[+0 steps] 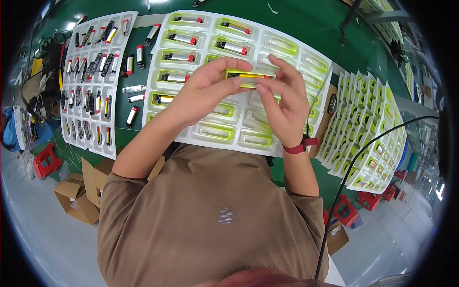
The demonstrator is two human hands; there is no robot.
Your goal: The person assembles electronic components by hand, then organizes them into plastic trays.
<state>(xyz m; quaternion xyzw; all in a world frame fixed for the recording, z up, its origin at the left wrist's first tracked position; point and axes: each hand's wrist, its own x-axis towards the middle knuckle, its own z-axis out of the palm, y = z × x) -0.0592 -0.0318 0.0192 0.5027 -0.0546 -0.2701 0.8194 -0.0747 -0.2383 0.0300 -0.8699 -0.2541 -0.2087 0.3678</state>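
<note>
Both my hands hold one yellow-green holder [248, 77] with a slim cell in it, raised just above a white moulded tray [287, 62]. My left hand [208, 88] grips its left end with thumb below and fingers on top. My right hand [282, 98] pinches its right end; a red band circles that wrist. The tray has rows of pockets with yellow-green holders; several on the left side carry silver cells with red ends [181, 39], while those on the right look unfilled.
A second white tray [91, 81] at the left holds several small cells, with loose cells [133, 115] on the green table between the trays. Stacked trays [368, 129] lie at right. Cardboard boxes [79, 191] and red stools [45, 160] stand on the floor.
</note>
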